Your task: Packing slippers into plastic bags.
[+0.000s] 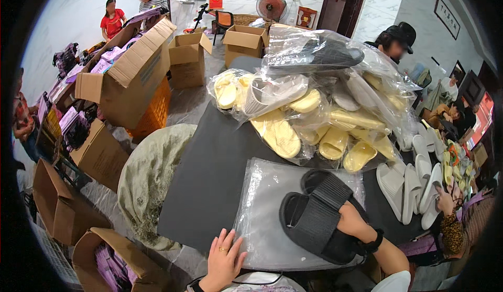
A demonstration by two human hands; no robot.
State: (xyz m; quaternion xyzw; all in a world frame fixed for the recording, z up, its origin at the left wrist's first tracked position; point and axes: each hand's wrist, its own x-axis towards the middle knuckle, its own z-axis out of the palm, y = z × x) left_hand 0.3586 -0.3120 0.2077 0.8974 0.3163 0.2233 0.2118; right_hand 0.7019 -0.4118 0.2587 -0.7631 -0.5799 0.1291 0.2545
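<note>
Nearest to us comes a pair of black slippers (309, 224), toes angled up and to the left, one overlapping the other above a flat clear plastic bag (262, 197). Our right hand (355, 223) goes in at the strap from the heel side, so the pair lies just ahead and left of our wrist, straps around our fingers; those fingers are hidden, and we can't tell how tightly they close. There's a black band (376, 242) on that wrist. Over on the left, our other one, the left hand (226, 258), is bare-palmed and holding nothing, fingers apart, a ring on one, fingertips at the bag's near left edge!

Outward we go: the dark table (194, 177) carries it all. Beyond the bag we have a heap of yellow slippers (277, 135) in clear wrapping, with a bagged dark pair (330, 53) on top. To the right sit loose pale grey slippers (393, 192), and a co-worker's hand (445, 202) touches one of them, leopard-print sleeve (453, 234) behind. Off the table's left side we see a greenish sack (152, 182), then a big open carton (126, 77) above an orange crate (152, 114). At the back, a fan (271, 6) stands near the wall.
</note>
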